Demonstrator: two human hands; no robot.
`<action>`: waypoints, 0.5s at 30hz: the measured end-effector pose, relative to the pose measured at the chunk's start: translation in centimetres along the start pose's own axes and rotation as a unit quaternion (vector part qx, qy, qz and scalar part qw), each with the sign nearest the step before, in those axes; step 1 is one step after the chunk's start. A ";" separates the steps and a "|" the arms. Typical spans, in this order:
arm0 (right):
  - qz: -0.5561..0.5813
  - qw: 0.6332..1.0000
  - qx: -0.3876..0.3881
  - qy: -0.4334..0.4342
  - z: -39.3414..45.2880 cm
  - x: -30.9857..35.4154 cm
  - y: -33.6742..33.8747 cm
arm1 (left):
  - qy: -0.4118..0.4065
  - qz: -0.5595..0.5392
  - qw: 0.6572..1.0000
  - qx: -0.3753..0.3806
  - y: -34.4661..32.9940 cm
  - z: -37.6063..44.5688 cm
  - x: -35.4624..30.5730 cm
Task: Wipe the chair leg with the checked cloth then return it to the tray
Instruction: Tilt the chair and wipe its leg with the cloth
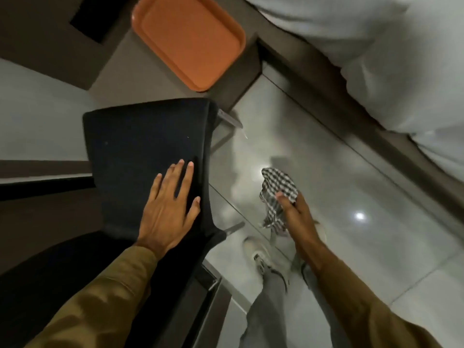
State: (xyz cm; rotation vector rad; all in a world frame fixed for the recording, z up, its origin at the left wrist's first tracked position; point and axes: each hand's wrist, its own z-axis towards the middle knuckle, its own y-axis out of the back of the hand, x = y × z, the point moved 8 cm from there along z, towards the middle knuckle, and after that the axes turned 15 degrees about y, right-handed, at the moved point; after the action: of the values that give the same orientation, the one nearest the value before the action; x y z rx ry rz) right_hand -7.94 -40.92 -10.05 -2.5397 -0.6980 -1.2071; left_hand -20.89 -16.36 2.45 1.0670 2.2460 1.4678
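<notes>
My left hand [168,209] lies flat, fingers spread, on the dark chair seat [148,146]. My right hand [296,212] reaches low over the floor [351,247], its grip bunched around the checked cloth [277,194].

We saw the left hand [167,207] lying flat on the chair seat [148,151], at its right edge. The tray [188,41] sat beyond the chair on a low surface [120,69]. To the chair's right, over the floor [351,197], the right hand [295,212] held the cloth [277,194], above a shoe [261,254]. A bed [376,59] lay far right.
</notes>
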 end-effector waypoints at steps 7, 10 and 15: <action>-0.090 0.996 0.008 0.009 -3.9 -12.2 -1.7 | -0.063 0.003 0.997 -0.049 -5.6 2.0 -2.5; -0.070 0.997 0.031 -0.007 -3.7 -16.4 -5.1 | -0.069 -0.015 0.993 -0.097 -8.1 3.3 -3.2; 0.093 0.985 0.072 -0.124 -5.2 -20.4 -12.0 | -0.081 -0.074 0.988 -0.108 -11.7 4.9 -3.1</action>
State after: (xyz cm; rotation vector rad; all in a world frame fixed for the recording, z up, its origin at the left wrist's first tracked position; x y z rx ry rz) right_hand -28.67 -39.19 -22.46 -2.5896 -0.5606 -0.7623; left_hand -21.10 -17.77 -10.47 0.8962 1.9579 1.4666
